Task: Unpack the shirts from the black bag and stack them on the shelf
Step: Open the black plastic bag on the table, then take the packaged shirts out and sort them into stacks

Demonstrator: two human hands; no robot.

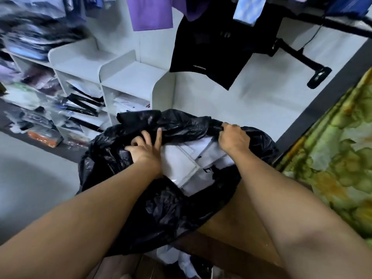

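Several packaged white shirts (182, 161), in clear wrappers, are lying flat inside the black bag (153, 206), showing through its open mouth between the two hands. The top pack is facing upward with dark lettering near its near-right corner. Its ends are hiding under the plastic, so its long axis cannot be told.

Left hand (144, 151): resting on the bag's left rim, just beside and partly over the left edge of the top pack. Two fingers are pointing straight toward the far side and the others are curling into the plastic; whether they are pinching it cannot be told.

Right hand (233, 137): fist wrapping tightly round the bunched far-right rim, holding the mouth up and open above the packs' far-right corner.

Judgement: the shirts are lying right of and just below the left hand, which is the nearer and freer one for reaching in while the right is holding the rim.

White shelf unit (130, 77): standing far left of the bag, well apart, its upper steps bare and its lower cubbies holding wrapped garments (84, 103).

A black garment (211, 47) and a purple garment (151, 13) are hanging on the far side.

A green patterned cloth (332, 148) is lying at the right.
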